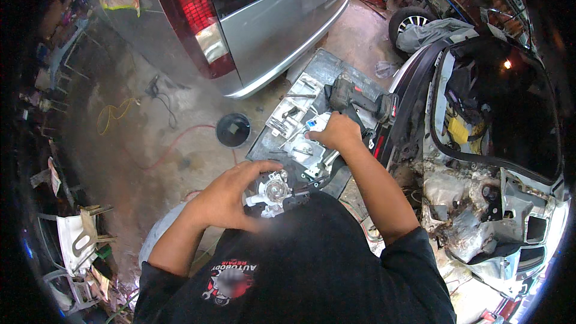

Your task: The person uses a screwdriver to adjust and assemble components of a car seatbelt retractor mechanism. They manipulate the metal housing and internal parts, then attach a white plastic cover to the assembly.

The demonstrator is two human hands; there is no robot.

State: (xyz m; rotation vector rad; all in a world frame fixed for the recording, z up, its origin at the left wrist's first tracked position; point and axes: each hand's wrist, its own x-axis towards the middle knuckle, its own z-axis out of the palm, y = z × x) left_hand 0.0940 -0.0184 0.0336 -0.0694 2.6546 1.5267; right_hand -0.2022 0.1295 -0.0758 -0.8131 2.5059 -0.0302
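Note:
Close to my body, my left hand [223, 197] curves around a silver cast metal part [276, 191] with a round ribbed middle and several short arms. Its thumb and fingers lie on opposite sides of the part. Over the dark work surface [264, 144], my right hand [339, 132] is closed, its fingertips beside a white piece with blue on it [318, 122]. What the fingers pinch, if anything, is hidden. Just below them lies another silver metal part [305, 151] with a rounded body. A black power tool [360, 101] rests beyond my right hand.
White trays [288, 119] with small tools lie on the surface's left side. A black bucket [233, 130] stands on the floor to the left, near a red hose [174, 143]. A silver vehicle [270, 30] is ahead; a stripped car body [480, 204] flanks the right, with a wheel [413, 23] behind.

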